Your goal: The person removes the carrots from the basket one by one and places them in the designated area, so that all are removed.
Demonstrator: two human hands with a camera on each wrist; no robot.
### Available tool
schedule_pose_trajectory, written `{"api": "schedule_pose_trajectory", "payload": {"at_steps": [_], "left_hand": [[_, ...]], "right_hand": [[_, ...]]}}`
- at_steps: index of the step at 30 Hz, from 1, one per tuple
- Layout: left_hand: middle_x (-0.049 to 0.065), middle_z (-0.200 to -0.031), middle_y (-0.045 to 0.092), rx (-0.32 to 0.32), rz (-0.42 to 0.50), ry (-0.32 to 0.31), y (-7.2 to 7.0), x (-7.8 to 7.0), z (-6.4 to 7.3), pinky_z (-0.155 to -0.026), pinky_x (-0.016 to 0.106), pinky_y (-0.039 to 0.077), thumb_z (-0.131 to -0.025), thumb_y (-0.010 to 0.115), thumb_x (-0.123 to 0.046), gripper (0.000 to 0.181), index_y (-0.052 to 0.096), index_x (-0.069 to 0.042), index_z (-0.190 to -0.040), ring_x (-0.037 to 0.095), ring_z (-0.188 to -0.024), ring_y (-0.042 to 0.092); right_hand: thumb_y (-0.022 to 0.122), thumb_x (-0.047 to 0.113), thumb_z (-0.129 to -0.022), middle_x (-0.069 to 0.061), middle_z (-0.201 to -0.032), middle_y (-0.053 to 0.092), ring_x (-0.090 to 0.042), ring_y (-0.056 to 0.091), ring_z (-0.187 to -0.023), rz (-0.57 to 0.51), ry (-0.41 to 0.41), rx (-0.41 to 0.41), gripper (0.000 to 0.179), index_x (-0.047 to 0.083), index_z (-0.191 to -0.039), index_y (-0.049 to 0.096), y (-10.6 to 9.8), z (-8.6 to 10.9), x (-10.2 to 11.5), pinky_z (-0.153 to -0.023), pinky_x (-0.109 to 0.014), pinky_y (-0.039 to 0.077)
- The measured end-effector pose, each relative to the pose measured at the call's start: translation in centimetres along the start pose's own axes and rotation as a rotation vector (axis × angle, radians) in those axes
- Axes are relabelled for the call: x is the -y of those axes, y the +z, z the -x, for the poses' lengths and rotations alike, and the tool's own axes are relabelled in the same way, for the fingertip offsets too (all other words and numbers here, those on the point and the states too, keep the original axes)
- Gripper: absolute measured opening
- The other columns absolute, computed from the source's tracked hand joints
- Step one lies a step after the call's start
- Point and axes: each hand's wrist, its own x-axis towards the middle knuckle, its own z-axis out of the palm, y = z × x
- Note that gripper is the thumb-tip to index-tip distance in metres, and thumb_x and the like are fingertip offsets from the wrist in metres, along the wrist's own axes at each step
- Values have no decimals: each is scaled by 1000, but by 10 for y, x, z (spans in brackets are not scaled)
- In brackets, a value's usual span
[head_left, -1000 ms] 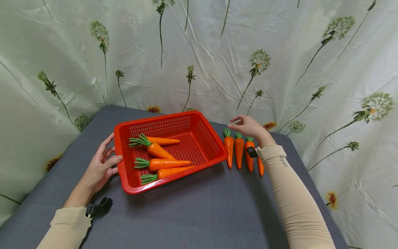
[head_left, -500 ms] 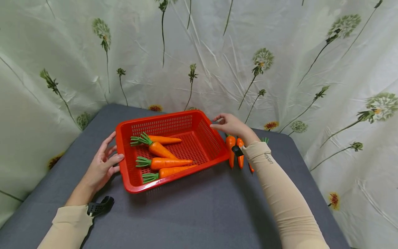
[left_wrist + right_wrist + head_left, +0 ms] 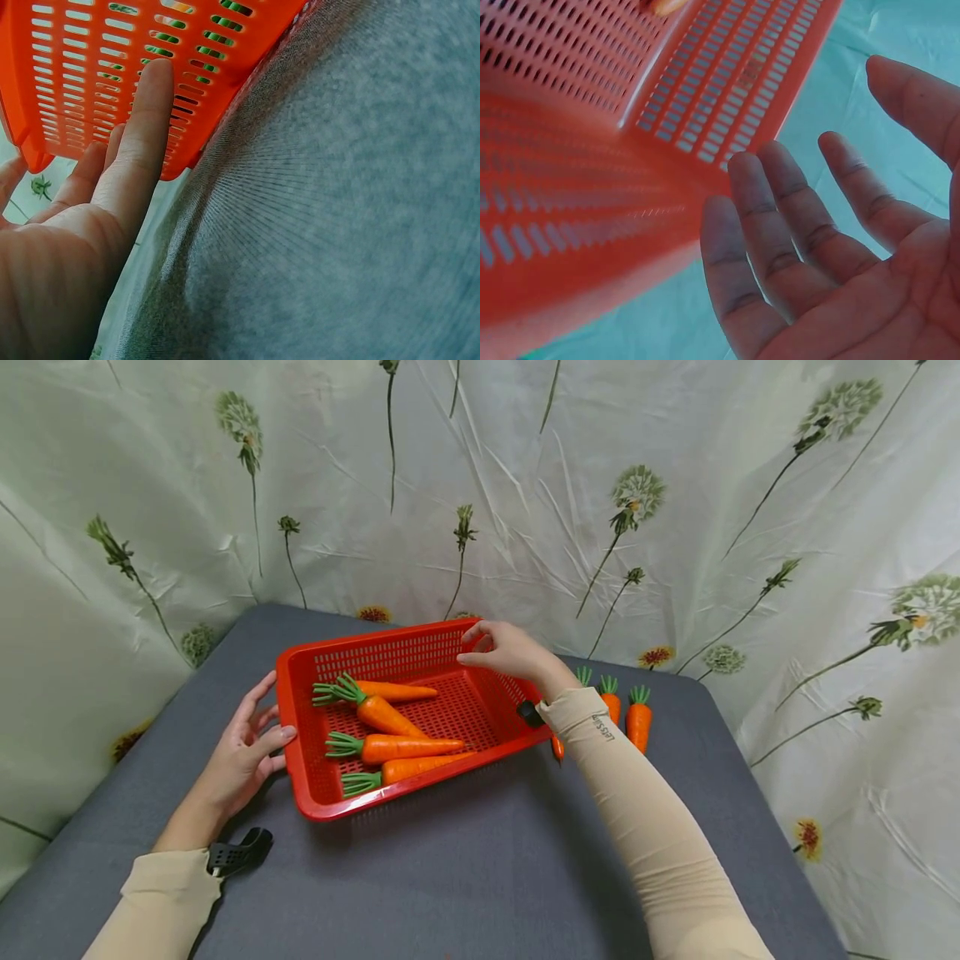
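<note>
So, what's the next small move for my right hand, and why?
I'd probably bring the right hand leftward to the carrots in the red basket. It looks empty with its fingers apart, at the basket's far right corner, while those carrots lie mostly toward the other end, where the left hand is.

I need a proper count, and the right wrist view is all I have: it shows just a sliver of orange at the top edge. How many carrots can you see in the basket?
Observer: The head view shows four carrots in the red basket.
Operator: Is anything touching its left end?
Observer: Yes, the left hand touches the outside of the wall there.
Operator: Any carrots outside it?
Observer: Yes, more carrots lie on the table to the right of it, partly hidden behind the right sleeve.
</note>
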Motion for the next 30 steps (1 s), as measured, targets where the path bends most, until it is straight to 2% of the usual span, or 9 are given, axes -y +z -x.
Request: {"api": "schedule_pose_trajectory", "payload": {"at_steps": [8,16,20,30], "left_hand": [[-2,-148,45,0,20,11,-1,0,1,-82,33,66,-108,53,0,81,17,-33,-173,5,-118,71],[-3,-150,44,3,12,0,-2,1,1,-83,33,66,-109,54,-1,81,17,-34,-173,6,-119,72],[-3,-150,44,2,4,-2,1,0,-1,-83,33,67,-108,54,-1,81,16,-33,-173,6,-119,72],[-1,-148,44,3,5,9,2,-1,0,-83,32,66,-108,54,-1,81,16,-32,-173,6,-117,71]], "right_hand": [[72,32,-104,-15,-140,65,-30,65,-124,-4,-55,22,44,10,-141,63,14,-18,21,-103,-43,54],[69,25,-107,-13,-136,68,-29,66,-123,-29,-59,60,38,11,-141,64,29,-33,31,-102,-41,55],[71,24,-105,-14,-138,67,-28,65,-125,-59,-53,81,43,8,-145,62,35,-39,33,-103,-40,56],[69,22,-107,-18,-154,59,-30,58,-140,-49,-83,165,52,7,-154,54,53,-54,41,-114,-42,51]]}}
